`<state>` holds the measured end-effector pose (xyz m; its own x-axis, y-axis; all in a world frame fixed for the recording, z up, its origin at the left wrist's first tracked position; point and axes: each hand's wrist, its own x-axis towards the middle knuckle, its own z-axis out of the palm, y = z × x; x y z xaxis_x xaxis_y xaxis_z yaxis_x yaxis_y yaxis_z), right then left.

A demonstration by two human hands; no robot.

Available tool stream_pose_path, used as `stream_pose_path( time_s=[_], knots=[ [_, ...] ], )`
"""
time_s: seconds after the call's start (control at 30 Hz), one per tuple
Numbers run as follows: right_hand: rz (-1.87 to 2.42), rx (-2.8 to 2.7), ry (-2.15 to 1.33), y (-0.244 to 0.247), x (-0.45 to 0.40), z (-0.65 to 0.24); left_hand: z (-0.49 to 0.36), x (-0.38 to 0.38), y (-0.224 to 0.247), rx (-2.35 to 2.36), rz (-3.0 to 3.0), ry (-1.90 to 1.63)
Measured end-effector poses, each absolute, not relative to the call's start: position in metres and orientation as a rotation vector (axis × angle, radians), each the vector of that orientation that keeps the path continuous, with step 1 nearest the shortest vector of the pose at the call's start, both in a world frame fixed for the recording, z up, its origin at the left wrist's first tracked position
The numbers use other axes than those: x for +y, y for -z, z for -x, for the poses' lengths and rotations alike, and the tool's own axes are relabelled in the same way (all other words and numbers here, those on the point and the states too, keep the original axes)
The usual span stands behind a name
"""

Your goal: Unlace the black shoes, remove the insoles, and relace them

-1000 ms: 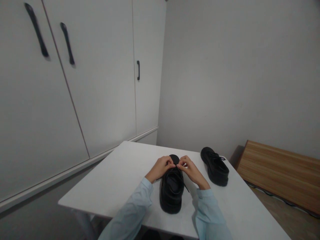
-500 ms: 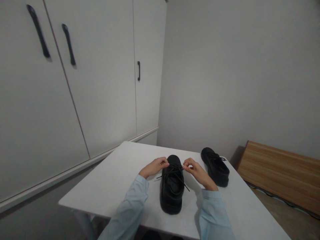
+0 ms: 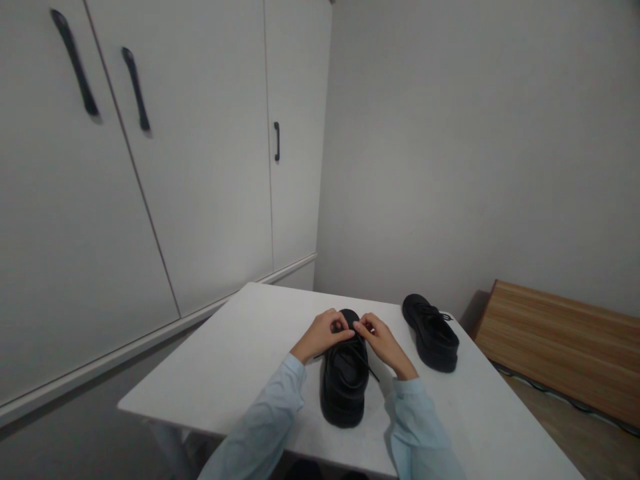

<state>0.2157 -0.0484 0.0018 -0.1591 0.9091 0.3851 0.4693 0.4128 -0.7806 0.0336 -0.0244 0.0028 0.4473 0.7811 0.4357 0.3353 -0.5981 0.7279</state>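
A black lace-up shoe point(image 3: 345, 393) lies in front of me, toe pointing away and heel toward me. Over its lacing, my left hand point(image 3: 327, 333) is curled with thumb and fingers pinched on the black shoelace point(image 3: 353, 348). From the other side my right hand point(image 3: 373, 330) pinches at the same lacing, its fingertips close to the left thumb. Lace ends stick out on both sides of the shoe. The knot itself is hidden under my fingers.
A second black shoe point(image 3: 433, 337), its lace tied, sits on the white table point(image 3: 225, 373) at the back right. White cabinets point(image 3: 210, 167) line the left. A wooden board point(image 3: 560, 347) leans beyond the table's right side.
Both hands have moved inward from the sides of the shoe and now nearly meet above its lacing. The shoes have stayed in place.
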Motion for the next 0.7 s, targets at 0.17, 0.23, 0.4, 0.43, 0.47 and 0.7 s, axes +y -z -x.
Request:
stream_pose_path(
  time_s=[0.17, 0.23, 0.4, 0.43, 0.47, 0.7],
  knots=[
    [1.13, -1.812, -0.646, -0.0012, -0.0485, -0.2137, -0.0376, -0.025, -0.0008, 0.91, -2.089, -1.03],
    [1.11, -1.8, -0.677, -0.002, -0.0487, -0.2148, -0.0383, -0.0244, -0.0003, 0.9, -2.042, -1.025],
    [1.004, -1.721, -0.854, -0.0046, -0.0498, -0.2171, -0.0374, -0.022, 0.0006, 0.885, -1.969, -1.015],
    [0.97, -1.69, -0.9, -0.005, -0.0503, -0.217, -0.0371, -0.0218, 0.0007, 0.892, -1.97, -1.006],
    [0.939, -1.655, -0.944, -0.0052, -0.0506, -0.2168, -0.0368, -0.0218, 0.0008, 0.896, -1.975, -1.0],
    [0.863, -1.426, -1.101, 0.0035, -0.0468, -0.215, -0.0299, -0.0211, -0.0003, 0.904, -2.046, -0.991]
  ],
)
